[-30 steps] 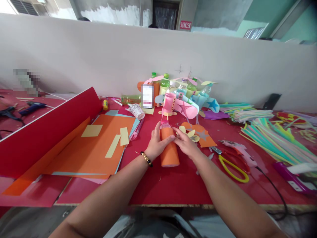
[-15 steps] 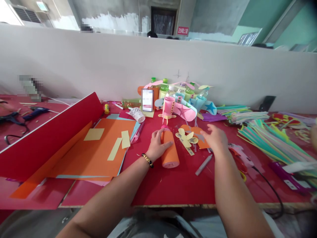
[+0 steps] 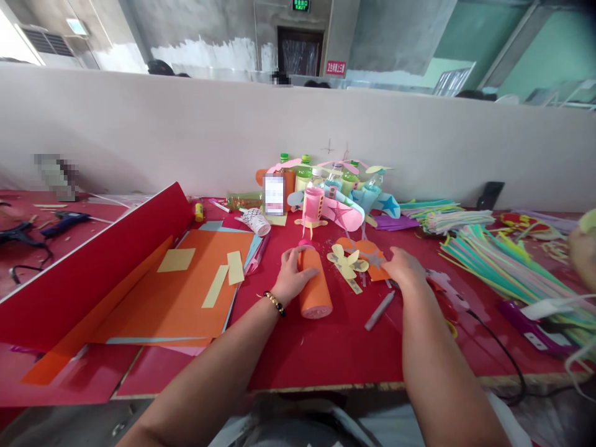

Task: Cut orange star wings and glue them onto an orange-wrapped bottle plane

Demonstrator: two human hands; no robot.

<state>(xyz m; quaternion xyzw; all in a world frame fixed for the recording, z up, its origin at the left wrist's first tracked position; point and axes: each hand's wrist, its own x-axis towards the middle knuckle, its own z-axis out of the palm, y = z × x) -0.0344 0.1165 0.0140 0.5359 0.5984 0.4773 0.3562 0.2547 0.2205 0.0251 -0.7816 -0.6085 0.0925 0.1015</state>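
My left hand [image 3: 294,277] is wrapped over a bottle covered in orange paper [image 3: 315,287], which lies on the red table with its pink cap pointing away from me. A beaded bracelet circles that wrist. My right hand [image 3: 406,268] is at the right edge of an orange paper cutout [image 3: 376,270] marked with a grey star. Its thumb and fingers are apart, and no grip on the paper shows. Between the hands lie yellow petal-shaped paper pieces [image 3: 347,263], partly over the orange cutout. A grey stick [image 3: 379,310] rests just nearer to me.
Paper-decorated bottles [image 3: 313,202] stand at the back beside a phone [image 3: 274,194]. Orange sheets [image 3: 186,310] with pale strips lie left, next to a red panel [image 3: 97,264]. At right are a pink glue gun [image 3: 449,288], its cable, pipe cleaners [image 3: 503,273] and a purple tool [image 3: 531,329].
My right hand has lowered towards the orange cutout, with its fingertips now at the edge. My left hand stays on the bottle. The camera view has tilted slightly upwards.
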